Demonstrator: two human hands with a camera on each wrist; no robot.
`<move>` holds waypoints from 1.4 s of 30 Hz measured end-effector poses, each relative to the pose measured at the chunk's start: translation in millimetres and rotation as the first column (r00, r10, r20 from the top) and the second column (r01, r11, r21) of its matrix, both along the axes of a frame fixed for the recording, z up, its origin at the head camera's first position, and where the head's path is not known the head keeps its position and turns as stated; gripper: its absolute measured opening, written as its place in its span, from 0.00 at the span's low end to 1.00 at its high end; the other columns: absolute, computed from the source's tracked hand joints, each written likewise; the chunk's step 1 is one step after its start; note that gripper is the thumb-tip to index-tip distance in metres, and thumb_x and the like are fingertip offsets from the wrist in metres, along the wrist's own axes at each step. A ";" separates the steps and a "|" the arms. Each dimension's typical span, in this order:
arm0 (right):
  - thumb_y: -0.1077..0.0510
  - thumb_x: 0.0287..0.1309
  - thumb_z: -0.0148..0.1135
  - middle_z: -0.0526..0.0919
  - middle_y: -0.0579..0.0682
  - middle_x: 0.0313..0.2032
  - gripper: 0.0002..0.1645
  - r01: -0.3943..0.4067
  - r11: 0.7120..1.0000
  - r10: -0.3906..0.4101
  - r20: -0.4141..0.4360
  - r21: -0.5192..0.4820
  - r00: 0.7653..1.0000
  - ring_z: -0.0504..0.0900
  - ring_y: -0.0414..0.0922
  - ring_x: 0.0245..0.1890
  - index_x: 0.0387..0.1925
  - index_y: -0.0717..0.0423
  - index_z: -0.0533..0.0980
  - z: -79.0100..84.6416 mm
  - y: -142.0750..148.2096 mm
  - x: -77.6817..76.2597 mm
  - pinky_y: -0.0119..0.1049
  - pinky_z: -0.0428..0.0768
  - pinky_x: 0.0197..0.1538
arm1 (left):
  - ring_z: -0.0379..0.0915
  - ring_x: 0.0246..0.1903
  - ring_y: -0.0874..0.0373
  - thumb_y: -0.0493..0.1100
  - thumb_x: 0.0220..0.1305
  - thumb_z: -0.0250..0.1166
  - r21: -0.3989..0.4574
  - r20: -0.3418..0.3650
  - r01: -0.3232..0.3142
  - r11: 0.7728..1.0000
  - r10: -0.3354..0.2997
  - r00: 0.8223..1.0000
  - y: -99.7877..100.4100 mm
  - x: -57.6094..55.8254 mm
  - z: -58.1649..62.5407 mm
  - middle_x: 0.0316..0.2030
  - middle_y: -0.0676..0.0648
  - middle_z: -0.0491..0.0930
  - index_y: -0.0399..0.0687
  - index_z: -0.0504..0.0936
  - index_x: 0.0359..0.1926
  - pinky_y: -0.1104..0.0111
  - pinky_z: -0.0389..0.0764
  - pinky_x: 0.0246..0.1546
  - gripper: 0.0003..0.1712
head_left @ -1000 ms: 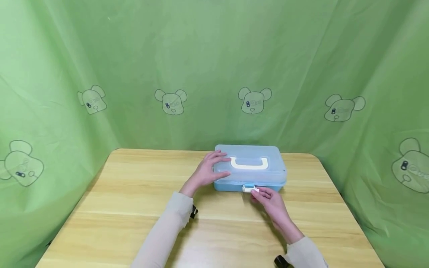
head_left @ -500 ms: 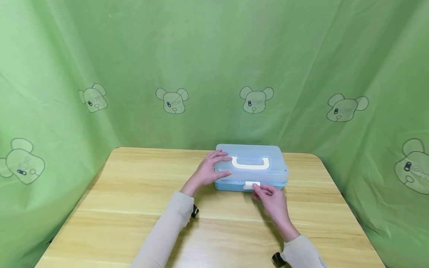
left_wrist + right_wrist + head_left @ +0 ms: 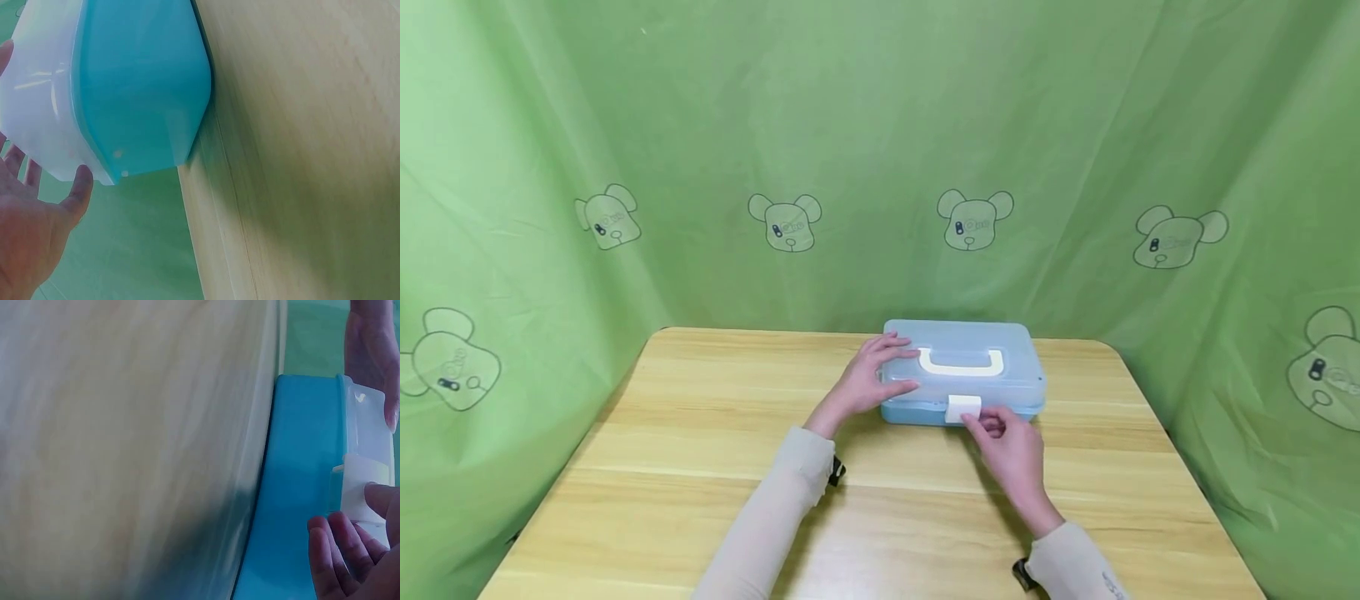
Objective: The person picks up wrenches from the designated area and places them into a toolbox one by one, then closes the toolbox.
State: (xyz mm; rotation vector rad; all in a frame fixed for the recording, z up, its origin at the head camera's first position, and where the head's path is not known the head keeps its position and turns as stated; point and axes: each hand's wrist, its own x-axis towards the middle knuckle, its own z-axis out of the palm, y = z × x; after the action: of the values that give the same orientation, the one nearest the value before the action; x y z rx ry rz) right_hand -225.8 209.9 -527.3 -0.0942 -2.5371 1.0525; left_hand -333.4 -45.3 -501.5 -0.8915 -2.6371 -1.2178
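A storage box (image 3: pixel 917 412) with a light blue base and a translucent lid (image 3: pixel 977 333) sits at the back of the table, its lid down. A white handle (image 3: pixel 961 370) lies on top. My left hand (image 3: pixel 861 379) rests on the lid's left end, fingers spread; in the left wrist view, that hand (image 3: pixel 31 231) has a fingertip at the lid's edge. At the front, my right hand (image 3: pixel 1011 450) holds the white latch (image 3: pixel 964 407) by its lower right corner. The right wrist view has the thumb (image 3: pixel 381 499) on the latch's face and the other fingers bent beside it.
The wooden table (image 3: pixel 700 467) stretches in front of the box and to both sides. A green curtain (image 3: pixel 880 150) printed with bear heads hangs right behind the table's back edge and along both sides.
The latch has swung up from sticking outward to lying upright across the lid's front edge, with my right thumb and fingers following it. My left hand has stayed on the lid.
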 end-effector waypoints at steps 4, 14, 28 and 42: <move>0.48 0.57 0.78 0.90 0.51 0.33 0.19 -0.019 0.995 0.028 -0.094 0.098 0.995 0.88 0.46 0.30 0.41 0.58 0.84 -0.5 1.0 -1.3 0.43 0.86 0.37 | 0.50 0.80 0.57 0.59 0.62 0.74 0.006 -0.006 -0.003 1.000 0.003 1.000 -0.6 -0.1 1.3 0.74 0.57 0.69 0.63 0.80 0.66 0.46 0.56 0.79 0.32; 0.55 0.48 0.84 0.88 0.50 0.35 0.28 -0.037 0.973 0.097 -0.253 0.230 0.963 0.88 0.46 0.29 0.50 0.56 0.80 2.9 2.6 -2.4 0.42 0.84 0.30 | 0.50 0.79 0.57 0.59 0.62 0.74 0.016 -0.012 -0.001 1.000 0.001 1.000 -1.6 -0.1 0.9 0.74 0.58 0.69 0.62 0.81 0.65 0.47 0.55 0.79 0.31; 0.62 0.36 0.87 0.82 0.59 0.48 0.23 -0.073 0.894 0.292 -0.451 0.441 0.843 0.76 0.63 0.53 0.40 0.53 0.89 8.6 10.4 -11.1 0.59 0.75 0.56 | 0.49 0.80 0.59 0.60 0.63 0.74 0.012 -0.004 0.003 1.000 -0.003 1.000 0.1 -0.1 -0.9 0.74 0.60 0.68 0.63 0.80 0.66 0.48 0.55 0.79 0.31; 0.60 0.35 0.88 0.81 0.61 0.56 0.20 -0.207 0.903 0.363 -0.412 0.376 0.836 0.73 0.65 0.67 0.36 0.54 0.90 12.5 22.2 -24.8 0.70 0.59 0.74 | 0.49 0.80 0.58 0.60 0.62 0.74 0.012 0.001 0.004 1.000 -0.004 1.000 0.3 1.3 -1.3 0.74 0.59 0.68 0.63 0.80 0.66 0.46 0.54 0.79 0.32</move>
State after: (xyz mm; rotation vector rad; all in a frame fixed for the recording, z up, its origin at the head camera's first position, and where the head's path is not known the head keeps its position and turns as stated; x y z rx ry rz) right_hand -250.6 232.2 -514.7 0.5886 -2.2567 0.6393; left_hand -332.1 -45.1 -502.8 -0.8947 -2.6274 -1.2343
